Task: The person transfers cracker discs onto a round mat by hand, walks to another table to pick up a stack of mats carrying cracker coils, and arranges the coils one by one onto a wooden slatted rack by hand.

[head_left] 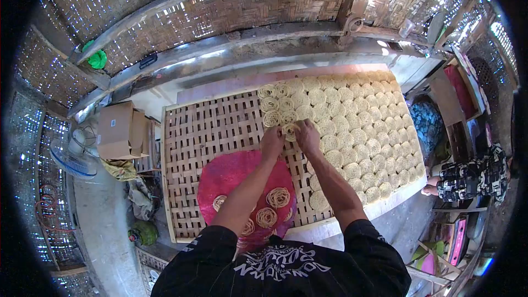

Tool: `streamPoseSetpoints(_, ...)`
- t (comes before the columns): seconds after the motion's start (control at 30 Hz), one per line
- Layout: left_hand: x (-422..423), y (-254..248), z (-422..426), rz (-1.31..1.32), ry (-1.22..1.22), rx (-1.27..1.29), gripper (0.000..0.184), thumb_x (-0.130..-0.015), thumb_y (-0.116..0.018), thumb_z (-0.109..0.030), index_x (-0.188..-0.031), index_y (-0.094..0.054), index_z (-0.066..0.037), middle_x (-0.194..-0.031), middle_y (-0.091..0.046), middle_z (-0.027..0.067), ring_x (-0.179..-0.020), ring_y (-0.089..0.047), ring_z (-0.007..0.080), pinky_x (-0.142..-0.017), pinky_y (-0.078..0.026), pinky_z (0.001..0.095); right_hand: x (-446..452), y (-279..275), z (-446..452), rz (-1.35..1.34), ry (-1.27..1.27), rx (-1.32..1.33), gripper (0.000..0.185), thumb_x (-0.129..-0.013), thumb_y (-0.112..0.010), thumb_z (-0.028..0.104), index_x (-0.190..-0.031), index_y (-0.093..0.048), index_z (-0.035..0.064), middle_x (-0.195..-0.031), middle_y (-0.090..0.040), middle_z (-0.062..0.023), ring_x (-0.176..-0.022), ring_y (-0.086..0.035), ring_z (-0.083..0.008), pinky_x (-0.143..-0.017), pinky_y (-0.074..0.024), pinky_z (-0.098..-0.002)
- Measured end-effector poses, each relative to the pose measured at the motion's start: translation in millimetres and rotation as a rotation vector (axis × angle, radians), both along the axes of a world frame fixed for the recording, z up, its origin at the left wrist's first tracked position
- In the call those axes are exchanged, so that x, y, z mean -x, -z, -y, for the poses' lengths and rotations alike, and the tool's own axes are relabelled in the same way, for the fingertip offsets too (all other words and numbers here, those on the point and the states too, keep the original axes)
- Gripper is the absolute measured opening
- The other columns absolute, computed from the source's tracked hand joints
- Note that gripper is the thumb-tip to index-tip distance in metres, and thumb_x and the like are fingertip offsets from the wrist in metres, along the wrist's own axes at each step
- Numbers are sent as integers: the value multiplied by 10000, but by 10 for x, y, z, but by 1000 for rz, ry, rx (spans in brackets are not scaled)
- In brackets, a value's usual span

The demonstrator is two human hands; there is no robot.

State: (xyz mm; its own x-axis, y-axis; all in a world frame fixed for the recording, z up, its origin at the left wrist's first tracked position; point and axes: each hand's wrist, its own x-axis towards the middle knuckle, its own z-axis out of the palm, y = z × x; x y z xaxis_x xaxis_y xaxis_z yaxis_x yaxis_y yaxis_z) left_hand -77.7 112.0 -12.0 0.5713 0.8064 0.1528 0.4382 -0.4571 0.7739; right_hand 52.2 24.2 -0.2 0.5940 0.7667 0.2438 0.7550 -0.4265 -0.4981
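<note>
A coiled noodle nest (289, 131) is between my two hands, at the left edge of the laid-out rows. My left hand (272, 142) closes on its left side, and my right hand (307, 135) closes on its right side. Beneath them lies a large woven bamboo rack (212, 126), its right half covered by rows of pale round noodle nests (352, 126). Looser coils sit just beyond my hands. Close to my body, a round red-pink sheet (242, 173) rests over the rack and carries several more noodle nests (267, 217), some partly hidden by my left arm.
A cardboard box (122, 132) stands left of the rack, near a fan (71, 159). A green gas cylinder (143, 232) is on the floor. Another person in patterned shorts (473, 173) is at the right. A wall ledge (231, 49) runs behind the rack.
</note>
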Motion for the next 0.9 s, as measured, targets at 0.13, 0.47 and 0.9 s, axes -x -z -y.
streamPoseSetpoints(0.13,630,-100,157,-109,106,137,196,-808,-709,-190,-941,-653,-57,-876,-628,131,-860,-628,321,-732,-505,444,306,-178,265,-10,29,-135,211,-838,-660,208,-1022,-658,104,-981,-617,-112,-914,-619,-324,-741,-515,-424)
streamPoseSetpoints(0.47,1770,-237,1236,-262,249,-143,262,-768,-731,-217,-944,-645,-44,-987,-573,130,-923,-587,331,-812,-504,432,1776,-83,1644,-292,-177,-2,201,-796,-695,196,-968,-683,91,-903,-647,-102,-865,-642,-309,-724,-530,-410)
streamPoseSetpoints(0.9,1395,-477,1653,96,388,129,248,-773,-641,-84,-993,-536,-41,-912,-610,198,-885,-601,395,-765,-490,465,1835,-63,1717,-1398,354,-317,402,-943,-581,405,-993,-684,19,-746,-613,-3,-620,-579,-136,-575,-483,-313)
